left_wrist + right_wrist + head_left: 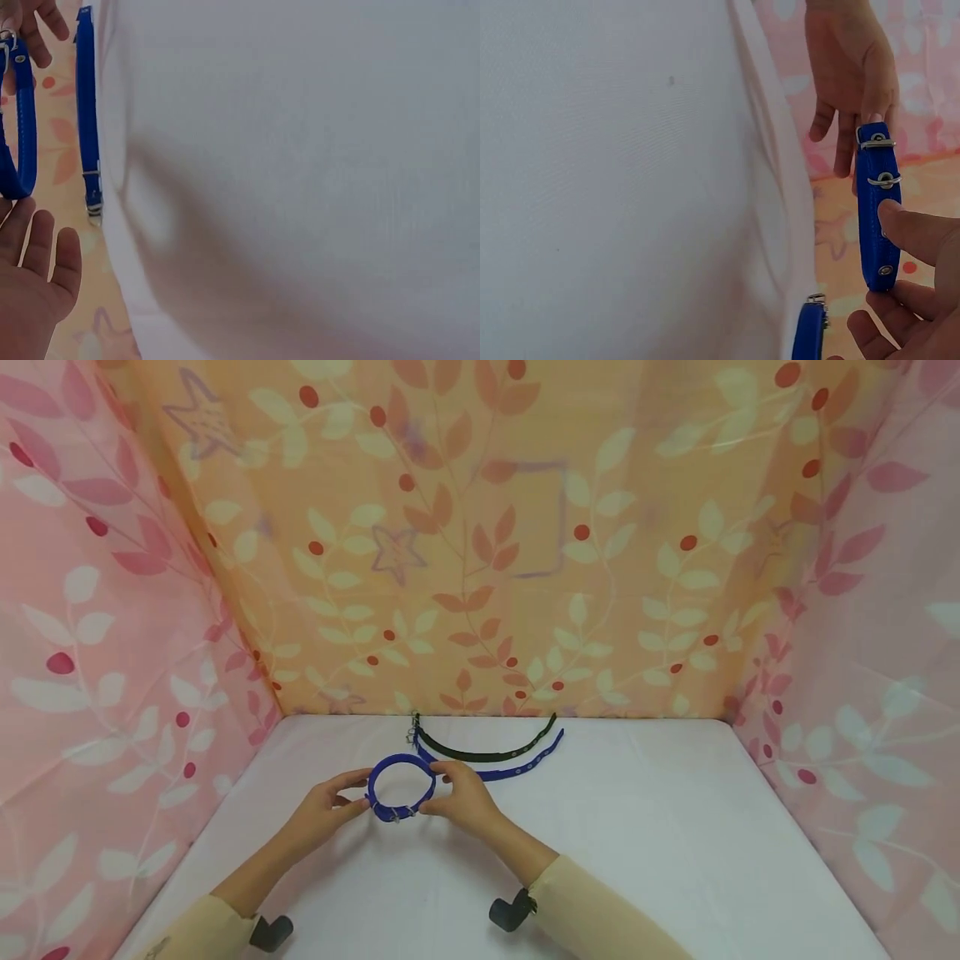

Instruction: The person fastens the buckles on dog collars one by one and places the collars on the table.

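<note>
A blue pet collar (384, 813), buckled into a ring, is held up over the table between both hands. My left hand (326, 814) holds its left side with thumb and fingertips. On the opposite side, my right hand (468, 802) pinches the band, the thumb below and the index finger above. The right wrist view shows the collar (875, 225) edge-on, with its metal buckle, D-ring and eyelets; the right thumb presses on the band near the eyelets. In the left wrist view, the left fingertips touch the lower end of the loop (28, 135).
Behind the held collar, a dark collar (472, 757) and a second blue collar (517, 772) lie unbuckled in curves near the back of the white-covered table (637, 843). Floral cloth walls (465, 543) stand at the back and both sides.
</note>
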Available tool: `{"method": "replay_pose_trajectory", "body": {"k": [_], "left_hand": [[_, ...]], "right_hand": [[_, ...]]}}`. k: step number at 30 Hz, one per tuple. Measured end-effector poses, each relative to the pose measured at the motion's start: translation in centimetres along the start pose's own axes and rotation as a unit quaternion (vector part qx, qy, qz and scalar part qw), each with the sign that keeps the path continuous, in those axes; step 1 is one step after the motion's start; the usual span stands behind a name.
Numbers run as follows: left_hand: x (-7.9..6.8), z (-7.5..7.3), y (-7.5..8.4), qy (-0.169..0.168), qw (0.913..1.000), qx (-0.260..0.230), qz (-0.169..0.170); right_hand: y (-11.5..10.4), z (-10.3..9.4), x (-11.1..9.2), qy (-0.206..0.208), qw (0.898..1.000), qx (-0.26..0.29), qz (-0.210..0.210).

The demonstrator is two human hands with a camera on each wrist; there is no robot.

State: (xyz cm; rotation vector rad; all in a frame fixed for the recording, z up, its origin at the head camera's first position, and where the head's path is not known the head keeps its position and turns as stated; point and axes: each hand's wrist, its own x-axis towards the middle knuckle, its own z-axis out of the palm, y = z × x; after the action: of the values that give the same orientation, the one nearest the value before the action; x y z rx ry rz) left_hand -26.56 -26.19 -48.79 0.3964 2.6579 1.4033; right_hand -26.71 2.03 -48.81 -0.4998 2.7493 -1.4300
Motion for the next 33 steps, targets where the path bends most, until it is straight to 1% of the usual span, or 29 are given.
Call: {"method": "replay_pose_trajectory", "body": {"k": [2,6,8,10,16,19,23,26,31,33], "left_hand": [[0.3,-0.2,-0.4,-0.007,0.9999,0.011,-0.009],[1.0,-0.4,-1.5,-0.018,0.9991,0.039,-0.002],[1.3,-0.5,-2.2,-0.024,0.9981,0.056,0.003],[1.5,-0.5,-2.7,-0.03,0.9977,0.061,0.005],[1.4,-0.8,-3.8,-0.045,0.9963,0.073,0.001],[1.3,-0.9,-4.1,-0.055,0.9955,0.077,-0.005],[1.4,-0.9,-4.5,-0.067,0.9952,0.069,-0.016],[1.4,-0.9,-4.7,-0.067,0.9953,0.065,-0.026],[1.4,-0.8,-4.6,-0.062,0.9946,0.075,-0.037],[1.4,-0.7,-4.5,-0.062,0.9938,0.085,-0.035]], "right_hand": [[0.2,0.6,0.3,0.003,1.0,-0.004,-0.001],[0.6,1.5,0.9,0.003,1.0,-0.013,0.005],[0.8,1.9,1.1,0.003,1.0,-0.028,0.007],[1.0,2.3,1.3,0.0,0.999,-0.043,0.013],[1.6,4.2,2.0,-0.004,0.994,-0.105,0.018],[1.6,5.0,2.3,-0.001,0.99,-0.138,0.022],[1.8,5.7,2.4,0.003,0.986,-0.164,0.025],[1.8,6.0,2.4,0.006,0.983,-0.184,0.019],[1.5,6.1,2.2,0.007,0.978,-0.208,0.016],[1.4,6.2,2.2,0.006,0.978,-0.208,0.018]]}}
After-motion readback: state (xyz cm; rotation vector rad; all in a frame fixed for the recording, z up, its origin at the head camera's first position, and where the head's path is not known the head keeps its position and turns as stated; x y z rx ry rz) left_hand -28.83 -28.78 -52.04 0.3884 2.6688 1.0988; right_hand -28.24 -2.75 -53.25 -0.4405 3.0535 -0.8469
